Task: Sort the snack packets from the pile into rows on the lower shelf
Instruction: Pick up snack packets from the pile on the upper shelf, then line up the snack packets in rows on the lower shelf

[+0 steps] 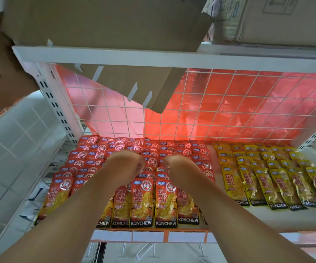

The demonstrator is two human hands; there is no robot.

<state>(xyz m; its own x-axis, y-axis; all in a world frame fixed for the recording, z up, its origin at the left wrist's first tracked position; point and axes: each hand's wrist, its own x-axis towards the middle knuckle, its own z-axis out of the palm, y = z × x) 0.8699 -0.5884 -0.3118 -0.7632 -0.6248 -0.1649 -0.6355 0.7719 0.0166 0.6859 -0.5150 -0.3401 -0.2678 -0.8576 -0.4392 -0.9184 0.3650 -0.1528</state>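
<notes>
1. Left hand [129, 162] and right hand [177, 164] are held close together, just apart, over the middle of the red packets [144, 202]. Both are seen from the back, wrists bent and fingers curled downward.
2. The fingertips are hidden under the hands. It cannot be told whether a packet is pinched or only touched by either hand.
3. Both bare forearms are stretched forward across the front rows of the red packets.
4. The red packets are laid flat in overlapping rows, front to back, on the left part of the lower shelf [229, 219]. "KONCHEW" is printed along their near ends.
5. Right of the red packets, past a narrow strip of bare shelf, yellow packets [267, 179] are laid in like rows.
6. Behind the red packets a white wire grid [229, 103] is stood upright, with red translucent film seen through it.
7. Below the near edge of the red packets an orange-edged label strip [149, 236] is fixed along the shelf front.
8. At the back left corner of the red packets a white slotted post [56, 103] is set.
9. Above the red packets an upper shelf [172, 57] is loaded with a cardboard box [106, 25], which overhangs its edge.
</notes>
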